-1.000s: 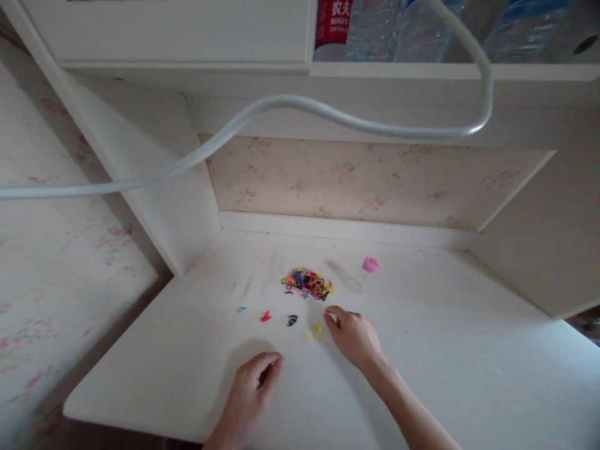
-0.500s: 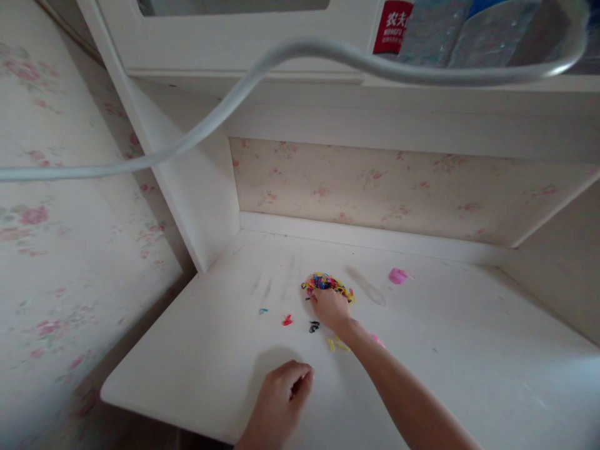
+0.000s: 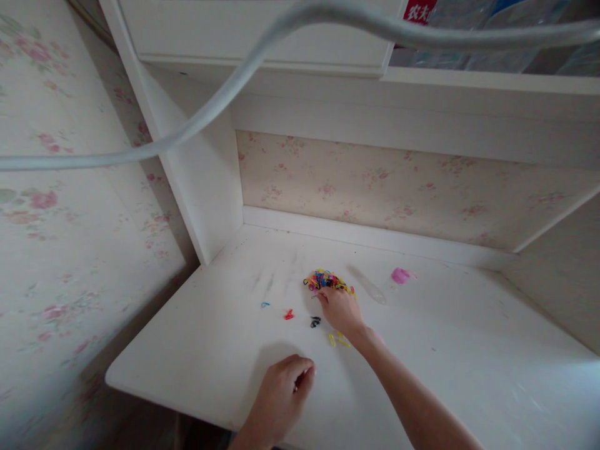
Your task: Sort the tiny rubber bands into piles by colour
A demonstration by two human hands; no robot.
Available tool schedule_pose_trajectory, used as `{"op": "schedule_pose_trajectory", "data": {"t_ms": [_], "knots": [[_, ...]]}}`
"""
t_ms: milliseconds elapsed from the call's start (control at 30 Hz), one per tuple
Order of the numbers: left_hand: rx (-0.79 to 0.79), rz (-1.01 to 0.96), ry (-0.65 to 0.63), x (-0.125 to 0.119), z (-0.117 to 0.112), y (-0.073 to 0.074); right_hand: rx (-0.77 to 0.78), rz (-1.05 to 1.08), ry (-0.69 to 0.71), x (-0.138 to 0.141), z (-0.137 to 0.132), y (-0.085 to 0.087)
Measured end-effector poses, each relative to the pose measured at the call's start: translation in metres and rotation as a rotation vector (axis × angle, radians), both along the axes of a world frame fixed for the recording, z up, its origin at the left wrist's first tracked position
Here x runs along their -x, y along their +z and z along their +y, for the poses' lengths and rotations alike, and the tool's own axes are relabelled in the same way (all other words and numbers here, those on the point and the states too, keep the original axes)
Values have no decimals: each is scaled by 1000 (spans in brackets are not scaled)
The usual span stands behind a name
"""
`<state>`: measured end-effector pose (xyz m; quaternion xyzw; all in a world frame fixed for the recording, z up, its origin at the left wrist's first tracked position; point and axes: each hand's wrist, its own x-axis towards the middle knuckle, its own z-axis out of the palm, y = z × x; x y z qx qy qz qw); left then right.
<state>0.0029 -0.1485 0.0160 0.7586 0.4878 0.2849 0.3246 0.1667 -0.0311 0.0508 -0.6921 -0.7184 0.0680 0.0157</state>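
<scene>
A heap of small coloured rubber bands [image 3: 325,279] lies on the white desk. My right hand [image 3: 341,309] is at its near edge, with thumb and fingers pinched. A thin dark rubber band pokes out at the fingertips. Closer to me are small sorted groups: one blue band [image 3: 265,305], red bands [image 3: 289,314], black bands [image 3: 315,322] and yellow bands [image 3: 338,340]. My left hand [image 3: 287,386] rests loosely curled at the desk's front, thumb against the index finger; whether anything is inside is hidden.
A clear flat plastic strip [image 3: 370,287] lies right of the heap, and a pink scrap [image 3: 401,275] beyond it. A white cable [image 3: 225,94] crosses the upper view. A shelf [image 3: 328,112] overhangs the desk [image 3: 210,337], with plastic-wrapped bottles [image 3: 450,37] above.
The view has shifted slightly. My right hand has drawn back a little from the heap, pinching, with a thin dark band now at its fingertips. My left hand stays curled in place.
</scene>
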Motion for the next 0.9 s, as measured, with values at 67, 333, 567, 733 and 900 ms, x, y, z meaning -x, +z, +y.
{"op": "schedule_pose_trajectory", "data": {"t_ms": [67, 333, 567, 733, 900], "knots": [[-30, 74, -7, -2, 0, -1, 7, 13, 21, -1, -9, 2], [-143, 436, -17, -24, 0, 0, -30, 79, 5, -21, -36, 6], [-125, 563, -64, -50, 14, 8, -199, 532, -156, -66, -71, -13], [-156, 548, -89, -68, 23, 13, -186, 649, -264, -83, -109, -40], [-161, 518, -77, -76, 24, 20, -94, 489, -189, -80, -130, -48]]}}
